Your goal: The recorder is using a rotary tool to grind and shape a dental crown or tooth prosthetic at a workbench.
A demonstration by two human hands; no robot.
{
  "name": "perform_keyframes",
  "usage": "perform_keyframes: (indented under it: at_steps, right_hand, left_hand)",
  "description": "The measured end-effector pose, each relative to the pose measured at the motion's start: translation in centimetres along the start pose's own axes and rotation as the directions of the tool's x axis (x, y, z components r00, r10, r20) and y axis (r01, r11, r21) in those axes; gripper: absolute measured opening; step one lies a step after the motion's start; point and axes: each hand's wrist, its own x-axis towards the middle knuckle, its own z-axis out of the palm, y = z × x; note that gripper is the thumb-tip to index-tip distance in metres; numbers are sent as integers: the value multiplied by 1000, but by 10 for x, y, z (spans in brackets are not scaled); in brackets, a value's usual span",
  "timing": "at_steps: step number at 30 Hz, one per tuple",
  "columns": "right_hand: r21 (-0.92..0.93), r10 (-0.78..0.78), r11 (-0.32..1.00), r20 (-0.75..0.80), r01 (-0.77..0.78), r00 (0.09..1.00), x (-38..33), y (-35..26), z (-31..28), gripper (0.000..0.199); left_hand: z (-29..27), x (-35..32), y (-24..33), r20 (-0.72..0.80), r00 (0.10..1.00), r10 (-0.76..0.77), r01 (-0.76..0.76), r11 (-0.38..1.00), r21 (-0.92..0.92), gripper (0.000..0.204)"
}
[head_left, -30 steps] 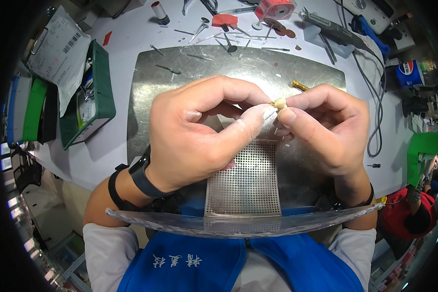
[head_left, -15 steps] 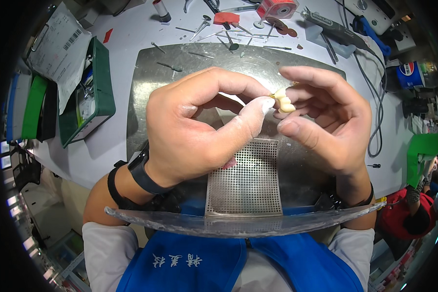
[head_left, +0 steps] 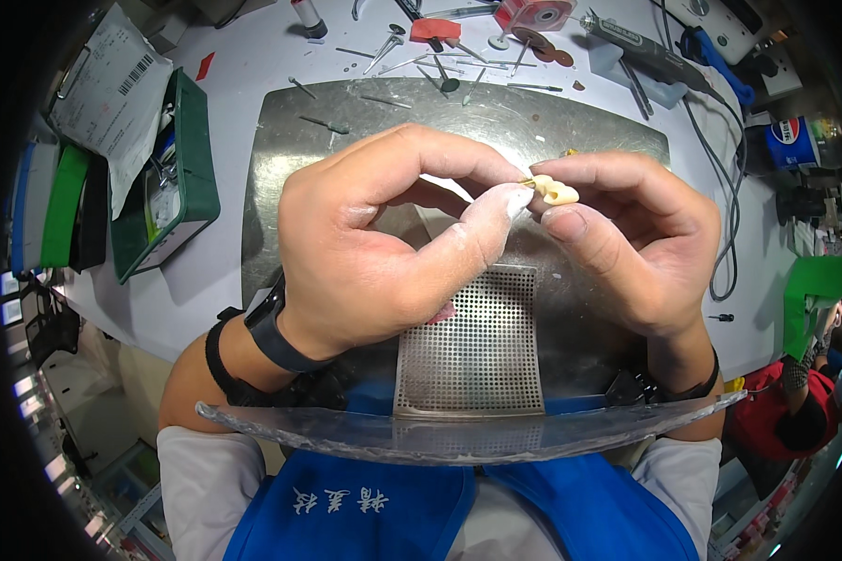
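My left hand [head_left: 374, 248] is closed in a pinch, thumb dusted with white powder, at the left end of a cream-coloured dental bridge [head_left: 558, 194]. A thin yellowish bit shows between these fingertips and the bridge. On the other side, my right hand [head_left: 650, 229] has its thumb and forefinger drawn in around the bridge, which shows a hollow underside. Both hands are above a worn metal plate [head_left: 285, 178]. Below them lies a square metal sheet full of small holes [head_left: 468, 360], with a small pink piece [head_left: 442, 313] at its left edge.
Rotary burs and polishing discs [head_left: 449, 85] lie scattered beyond the plate. A handheld rotary tool [head_left: 641, 54] rests on a stand at the far right, its cable running down. A green bin [head_left: 196, 187] holds papers at left. A clear curved shield [head_left: 477, 444] crosses the foreground.
The dental bridge has turned so that its hollow side shows. My right thumb and forefinger have come down and closed in on it. My left hand has hardly moved.
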Motion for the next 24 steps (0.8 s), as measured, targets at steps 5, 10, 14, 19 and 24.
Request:
perform_keyframes:
  at_steps: [5,10,14,19,24]
  right_hand:
    - [-277,-165,948,-16,154,986,1,4,-3,30]
    - [-404,-356,846,58,348,933,3,3,-5,30]
    - [-399,-438,807,91,436,894,5,3,-5,29]
    - [-425,-365,828,85,365,927,4,-1,-2,27]
    - [-194,-178,967,-59,164,982,1,4,5,36]
  left_hand:
    - [0,0,-1,5,1000,16,-16,1000,-2,15]
    - [1,-4,4,32,981,-191,193,975,-107,11]
    - [4,-3,8,55,971,-232,238,959,-155,11]
    - [2,-4,3,66,972,-226,230,970,-77,13]
    - [4,3,2,-15,989,-150,146,978,-150,14]
